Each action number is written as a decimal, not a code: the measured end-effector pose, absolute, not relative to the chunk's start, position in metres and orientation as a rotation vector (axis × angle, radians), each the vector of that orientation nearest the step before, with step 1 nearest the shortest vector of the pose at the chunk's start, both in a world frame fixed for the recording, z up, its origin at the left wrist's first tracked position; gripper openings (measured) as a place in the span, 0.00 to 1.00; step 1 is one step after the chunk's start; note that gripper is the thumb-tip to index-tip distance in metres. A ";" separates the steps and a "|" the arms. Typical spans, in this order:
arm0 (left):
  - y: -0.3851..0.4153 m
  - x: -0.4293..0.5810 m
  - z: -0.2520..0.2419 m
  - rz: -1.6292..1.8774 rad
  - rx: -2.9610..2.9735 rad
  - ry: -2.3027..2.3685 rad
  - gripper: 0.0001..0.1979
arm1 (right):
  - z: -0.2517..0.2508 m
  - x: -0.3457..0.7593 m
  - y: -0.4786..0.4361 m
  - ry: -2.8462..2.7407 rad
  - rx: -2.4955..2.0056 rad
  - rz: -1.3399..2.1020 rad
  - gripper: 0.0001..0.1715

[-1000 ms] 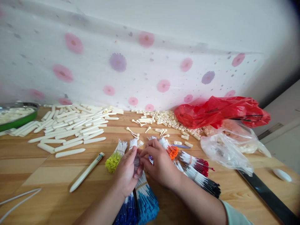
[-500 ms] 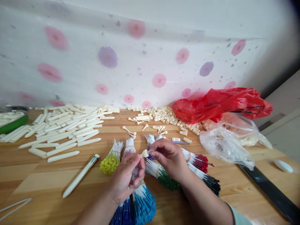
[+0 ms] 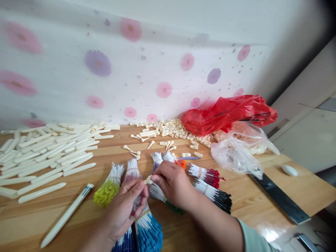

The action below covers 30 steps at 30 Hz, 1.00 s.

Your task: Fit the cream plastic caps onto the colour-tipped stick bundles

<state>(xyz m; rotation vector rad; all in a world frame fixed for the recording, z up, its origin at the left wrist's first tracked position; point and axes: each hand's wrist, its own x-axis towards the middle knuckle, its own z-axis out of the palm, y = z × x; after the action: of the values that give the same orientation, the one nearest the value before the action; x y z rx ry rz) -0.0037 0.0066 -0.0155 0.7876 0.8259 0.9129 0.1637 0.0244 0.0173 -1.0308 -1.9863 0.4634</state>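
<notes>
"What are the hands busy with?"

"Up above the wide brown wooden counter (image 3: 304, 185), they share one thing. The left hand (image 3: 128, 203) pinches a small cream plastic piece (image 3: 148, 180) with thumb and finger. The right hand (image 3: 172, 183) has its fingertips pinched on the other end — I can't tell if they hide something more."

"Which step is that?"

"The fiddly one, I think: working on the end of that piece. It seems to need a steady left pinch and a gentle right one."

"What else is around?"

"Biggest first! A big pile of long cream plastic tubes (image 3: 57, 147) is on the left. At the back right is a crumpled red plastic bag (image 3: 225, 115), with a crinkly clear plastic bag (image 3: 233, 154) in front. A fat cream pen with coloured tabs (image 3: 68, 217) lies alone, left of the hands. Tiny slotted cream plastic bits (image 3: 178, 131) are scattered at the back."

"Anything in the way?"

"Yes — thin white sticks in bundles, like the bright-blue-tipped bundle (image 3: 149, 231) and the smaller green-tipped bundle (image 3: 157, 192), crowd right under the hands. Some see-through stuff (image 3: 137, 203) sits in the curled left fingers too. I can't tell what it is."
</notes>
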 end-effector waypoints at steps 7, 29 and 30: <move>0.008 -0.002 -0.012 0.947 0.793 0.897 0.18 | 0.022 0.163 0.022 -2.041 -1.015 0.517 0.09; 0.003 0.002 -0.009 0.951 0.819 0.900 0.19 | 0.020 0.162 0.017 -2.104 -1.198 0.446 0.15; 0.003 0.002 -0.008 0.952 0.821 0.896 0.19 | 0.020 0.162 0.017 -2.100 -1.188 0.466 0.15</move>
<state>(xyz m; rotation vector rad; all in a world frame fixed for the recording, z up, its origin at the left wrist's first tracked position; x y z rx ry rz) 0.0020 0.0026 -0.0085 0.8210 0.8958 0.9519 0.1624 0.0174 0.0199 -1.1880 -2.0998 0.4657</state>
